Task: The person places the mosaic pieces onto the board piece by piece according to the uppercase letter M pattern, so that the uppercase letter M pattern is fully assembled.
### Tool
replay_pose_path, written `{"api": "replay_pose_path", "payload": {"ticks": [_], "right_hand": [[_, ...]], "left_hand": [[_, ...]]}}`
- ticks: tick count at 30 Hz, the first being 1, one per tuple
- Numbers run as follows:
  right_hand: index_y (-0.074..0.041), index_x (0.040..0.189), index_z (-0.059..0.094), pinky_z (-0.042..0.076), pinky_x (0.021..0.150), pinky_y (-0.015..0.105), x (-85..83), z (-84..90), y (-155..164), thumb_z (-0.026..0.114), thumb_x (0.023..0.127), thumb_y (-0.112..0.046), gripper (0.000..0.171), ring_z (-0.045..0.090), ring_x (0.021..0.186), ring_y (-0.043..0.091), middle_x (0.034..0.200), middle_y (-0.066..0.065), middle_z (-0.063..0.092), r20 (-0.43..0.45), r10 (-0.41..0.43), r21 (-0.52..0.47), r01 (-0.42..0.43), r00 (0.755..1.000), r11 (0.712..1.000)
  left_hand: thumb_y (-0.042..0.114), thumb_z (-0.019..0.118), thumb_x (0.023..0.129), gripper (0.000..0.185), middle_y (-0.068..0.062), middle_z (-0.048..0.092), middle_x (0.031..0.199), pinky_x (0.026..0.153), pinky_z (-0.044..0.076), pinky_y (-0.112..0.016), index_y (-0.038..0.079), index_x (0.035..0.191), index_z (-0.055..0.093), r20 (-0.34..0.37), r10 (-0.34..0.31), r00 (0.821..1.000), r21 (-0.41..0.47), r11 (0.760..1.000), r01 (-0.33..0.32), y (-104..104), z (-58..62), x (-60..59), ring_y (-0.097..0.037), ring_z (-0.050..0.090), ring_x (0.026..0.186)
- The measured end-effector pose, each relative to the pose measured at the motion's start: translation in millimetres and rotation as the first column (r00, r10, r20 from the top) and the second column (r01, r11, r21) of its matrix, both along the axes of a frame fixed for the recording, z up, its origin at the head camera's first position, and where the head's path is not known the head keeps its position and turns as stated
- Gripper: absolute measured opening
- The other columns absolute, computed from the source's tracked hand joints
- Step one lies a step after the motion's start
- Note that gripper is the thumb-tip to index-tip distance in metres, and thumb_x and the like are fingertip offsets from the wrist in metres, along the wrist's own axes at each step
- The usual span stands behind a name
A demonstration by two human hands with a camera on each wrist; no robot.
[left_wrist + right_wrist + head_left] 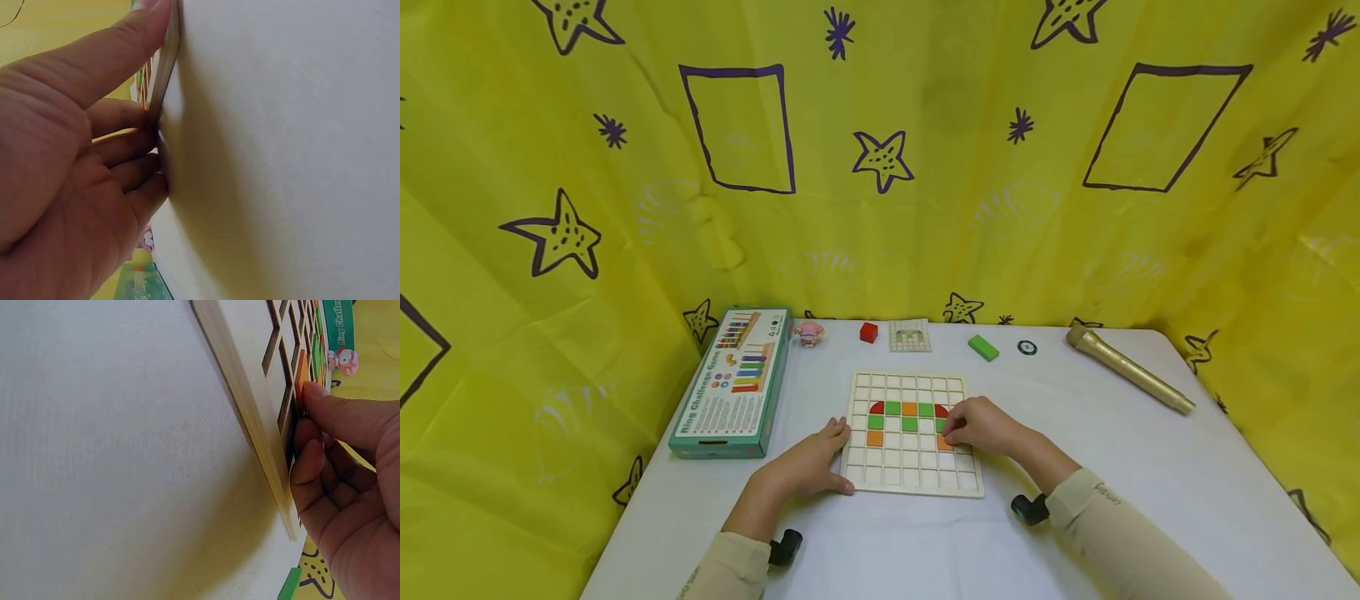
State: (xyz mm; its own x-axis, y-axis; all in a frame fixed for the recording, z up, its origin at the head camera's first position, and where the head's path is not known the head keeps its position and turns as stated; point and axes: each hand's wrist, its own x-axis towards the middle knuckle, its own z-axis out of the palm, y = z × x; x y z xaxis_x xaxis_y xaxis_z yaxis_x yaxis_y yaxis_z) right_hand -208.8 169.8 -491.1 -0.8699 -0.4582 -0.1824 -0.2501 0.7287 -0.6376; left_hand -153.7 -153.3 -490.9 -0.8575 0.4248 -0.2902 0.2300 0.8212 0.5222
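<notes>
A wooden grid board (891,479) lies flat on the table, with red, green and orange tiles in some of its cells. My left hand (808,460) rests at the board's left edge, fingers nearly straight and the thumb at the near corner; in the left wrist view the fingertips of that hand (81,144) touch the board's side. Over the right part of the grid, my right hand (988,427) pinches an orange square tile (301,378) between thumb and curled fingers. The tile sits at a cell, partly hidden by the fingers. Another orange tile (875,438) lies at the left.
Behind the board are a pink figurine (809,333), a red cube (868,332), a small pattern card (909,336), a green block (983,347) and a round chip (1027,347). A game box (730,383) stands left; a gold microphone (1131,371) lies right.
</notes>
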Motion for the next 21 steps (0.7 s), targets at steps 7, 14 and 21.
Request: {"api": "replay_pose_path", "payload": {"ticks": [7,14,21], "right_hand": [[-0.014,0.098,0.075,0.053,0.079,0.037,-0.5,5.8,-3.7,0.073,0.095,-0.023,0.01,0.059,0.09,0.023,0.096,0.001,0.066,-0.146,-0.122,0.019,0.126,0.982,0.992],[-0.009,0.151,0.046,0.005,0.118,0.066,-5.4,11.8,-4.8,0.062,0.098,-0.049,0.068,0.019,0.148,0.044,0.161,0.021,0.028,-0.481,-0.168,0.202,0.295,0.86,0.934],[-0.012,0.161,0.026,-0.022,0.111,0.064,-7.2,11.7,-8.0,0.055,0.097,-0.06,0.085,-0.012,0.152,0.041,0.167,0.019,0.001,-0.508,-0.172,0.258,0.34,0.844,0.904]], "left_hand": [[0.046,0.076,0.086,0.088,-0.012,0.031,0.162,0.119,0.026,-0.05,0.003,0.153,0.04,-0.023,0.06,0.998,-0.028,0.998,-0.061,7.7,11.7,-15.8,-0.032,0.023,0.151],[0.065,0.058,0.092,0.094,-0.006,-0.001,0.169,0.121,0.002,-0.058,0.015,0.162,0.02,-0.397,0.096,0.913,-0.086,0.986,-0.141,32.5,17.2,-42.0,-0.032,-0.013,0.153],[0.073,0.05,0.091,0.098,-0.007,-0.008,0.169,0.118,-0.003,-0.065,0.019,0.163,0.011,-0.487,0.089,0.869,-0.161,0.969,-0.189,46.5,17.0,-52.2,-0.033,-0.02,0.151]]}}
